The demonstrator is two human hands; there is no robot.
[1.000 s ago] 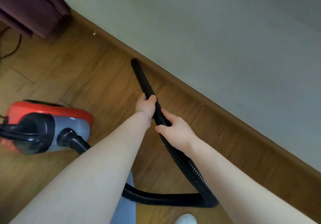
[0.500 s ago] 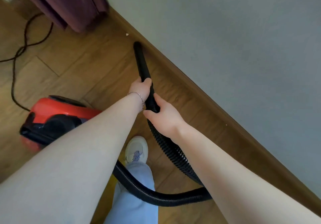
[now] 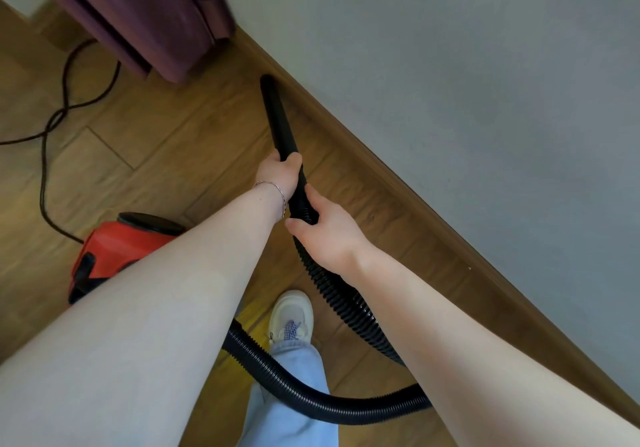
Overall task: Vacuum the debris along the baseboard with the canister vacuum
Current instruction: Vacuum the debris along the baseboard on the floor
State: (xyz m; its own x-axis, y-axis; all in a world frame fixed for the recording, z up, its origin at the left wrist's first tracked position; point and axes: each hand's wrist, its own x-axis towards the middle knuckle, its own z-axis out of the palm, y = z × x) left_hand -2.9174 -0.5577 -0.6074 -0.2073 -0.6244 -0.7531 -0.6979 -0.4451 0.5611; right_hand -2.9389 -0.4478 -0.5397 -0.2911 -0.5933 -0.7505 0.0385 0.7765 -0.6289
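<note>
My left hand is wrapped around the black nozzle tube at its lower end, thumb across the top, a thin bracelet on the wrist. My right hand sits just behind it, closed around the ribbed hose where hose meets tube; the two hands are close together, nearly touching. From the left hand the tube runs forward and slightly left, its tip down at the floor right beside the baseboard, which cuts diagonally from upper centre to lower right under the grey wall. I can't make out debris at the tip; one pale speck shows on the baseboard to my right, behind the hands. Ahead of the tip, the purple curtain hangs to the floor near the skirting, leaving only a short free stretch of edge. Behind my right hand the hose loops back and under my arms, passing across my jeans leg and white shoe. The red canister vacuum sits left of my left forearm on the wooden floor, its black power cord trailing over the open boards on the left.
</note>
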